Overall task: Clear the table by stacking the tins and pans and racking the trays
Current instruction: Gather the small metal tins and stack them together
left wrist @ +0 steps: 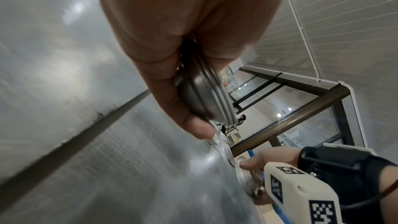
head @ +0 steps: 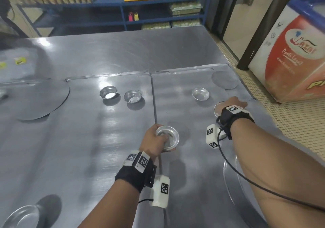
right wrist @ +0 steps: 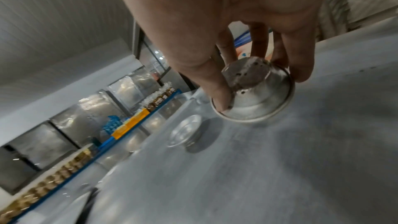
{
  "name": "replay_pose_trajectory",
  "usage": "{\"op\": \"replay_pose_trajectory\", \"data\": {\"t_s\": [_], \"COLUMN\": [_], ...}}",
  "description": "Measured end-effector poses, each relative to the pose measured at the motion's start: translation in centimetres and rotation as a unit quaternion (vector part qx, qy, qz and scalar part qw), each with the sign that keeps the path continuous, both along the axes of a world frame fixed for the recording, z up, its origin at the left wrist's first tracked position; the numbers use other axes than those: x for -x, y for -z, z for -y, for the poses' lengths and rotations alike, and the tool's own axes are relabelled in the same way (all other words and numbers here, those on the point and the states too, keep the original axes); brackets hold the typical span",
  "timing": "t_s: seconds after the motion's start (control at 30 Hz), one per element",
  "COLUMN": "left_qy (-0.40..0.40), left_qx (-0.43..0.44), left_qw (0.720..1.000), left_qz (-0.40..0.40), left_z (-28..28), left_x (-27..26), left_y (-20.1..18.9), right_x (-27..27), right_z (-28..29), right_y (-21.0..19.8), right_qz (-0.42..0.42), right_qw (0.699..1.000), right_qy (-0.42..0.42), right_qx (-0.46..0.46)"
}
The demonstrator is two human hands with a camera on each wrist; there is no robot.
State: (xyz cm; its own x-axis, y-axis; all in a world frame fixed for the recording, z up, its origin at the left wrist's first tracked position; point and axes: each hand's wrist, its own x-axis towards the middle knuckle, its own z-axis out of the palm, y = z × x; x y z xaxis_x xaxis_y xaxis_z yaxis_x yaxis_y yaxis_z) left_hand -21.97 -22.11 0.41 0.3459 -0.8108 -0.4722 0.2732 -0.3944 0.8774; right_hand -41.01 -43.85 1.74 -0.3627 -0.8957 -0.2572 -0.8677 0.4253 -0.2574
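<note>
A small stack of nested round aluminium tins [head: 167, 138] sits upright near the table's centre, thumb inside the rim; the left wrist view shows several rims together [left wrist: 206, 94]. At about 2 o'clock from it, a tin [right wrist: 256, 91] lies upside down, its stained base uppermost, held at the rim. At 1 o'clock stands a single open tin [head: 200, 94]. Two more open tins [head: 108, 92] [head: 132, 96] stand side by side at 11 o'clock.

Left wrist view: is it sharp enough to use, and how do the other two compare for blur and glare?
Left wrist: table streaked with motion blur, left hand and its stacked tins readable. Right wrist: right hand and tin fairly sharp, background shelving smeared. Head: mostly sharp, ceiling-light glare on the steel, edges bowed.
</note>
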Motion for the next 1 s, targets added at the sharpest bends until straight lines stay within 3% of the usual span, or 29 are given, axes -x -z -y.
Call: {"op": "replay_pose_trajectory", "data": {"t_s": [0.17,0.3,0.43,0.63,0.8,1.0], "left_qy": [0.000,-0.017,-0.034,-0.061,-0.037,-0.016], "left_qx": [-0.005,-0.014,-0.020,-0.016,-0.006,-0.010], "left_qw": [1.000,1.000,0.999,0.993,0.995,1.000], "left_qz": [-0.003,-0.014,-0.028,-0.103,-0.097,-0.018], "left_z": [-2.8,-5.2,-7.3,-9.4,-10.4,-11.1], "left_x": [-1.3,-2.0,-2.9,-3.6,-4.0,-3.9], "left_y": [-1.0,-1.8,-1.9,-1.6,-1.7,-1.8], "right_x": [-3.2,-5.2,-6.6,-7.5,-8.0,-8.2], "right_z": [-6.4,-13.4,-18.6,-25.3,-28.5,-30.0], "right_y": [-2.6,-3.1,-2.5,-1.6,-0.5,0.4], "right_qz": [0.181,0.292,0.361,0.495,0.517,0.532], "right_qw": [0.980,0.925,0.882,0.790,0.772,0.770], "right_qy": [-0.066,-0.174,-0.215,-0.275,-0.300,-0.313], "right_qx": [0.057,0.171,0.214,0.234,0.216,0.160]}}
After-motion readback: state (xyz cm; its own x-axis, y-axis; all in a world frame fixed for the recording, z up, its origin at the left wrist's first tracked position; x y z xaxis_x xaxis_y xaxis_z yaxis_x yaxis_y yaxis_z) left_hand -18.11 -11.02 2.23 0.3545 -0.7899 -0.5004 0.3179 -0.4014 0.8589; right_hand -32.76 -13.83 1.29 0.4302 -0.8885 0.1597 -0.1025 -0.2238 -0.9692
